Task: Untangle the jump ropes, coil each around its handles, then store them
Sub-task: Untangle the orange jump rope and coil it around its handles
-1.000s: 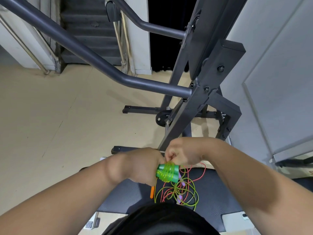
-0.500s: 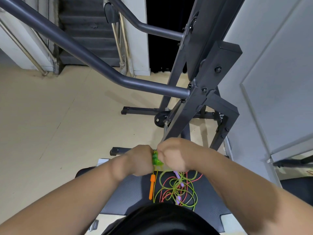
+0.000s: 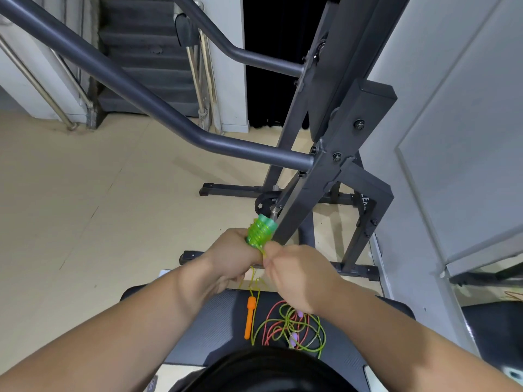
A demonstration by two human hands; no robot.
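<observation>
Grips, in the left hand (image 3: 235, 258), a pair of translucent green plastic jump-rope handles (image 3: 267, 221) held side by side, with fingers curled tight about the lower end. Tilts the bundle up and away, so that the bluish-green ends poke out past the knuckles, close in front of a slanted bar of the dark grey steel frame (image 3: 325, 176).

Shows many turns of thin green cord (image 3: 254, 237) wound round the handles in a fat coil. Pinches, with the fingertips of the right hand (image 3: 294, 275), a strand of that cord just below the coil, knuckles almost touching the left hand. Lets the loose cord hang from the pinch, down between the two wrists to the black ribbed pad (image 3: 209, 321) below.

Leaves a slim orange plastic handle (image 3: 250, 316) flat on the pad, near the middle of the far edge, lengthwise from far to near. Leaves, just to its right, a loose tangle of green and pink cords (image 3: 273, 323), reaching from the far edge toward the near edge, partly hidden by the right wrist. Shows two pale purple handles (image 3: 293, 338) inside the tangle.

Holds both hands well above the pad, over its far edge, with beige floor (image 3: 85, 207) beyond.
</observation>
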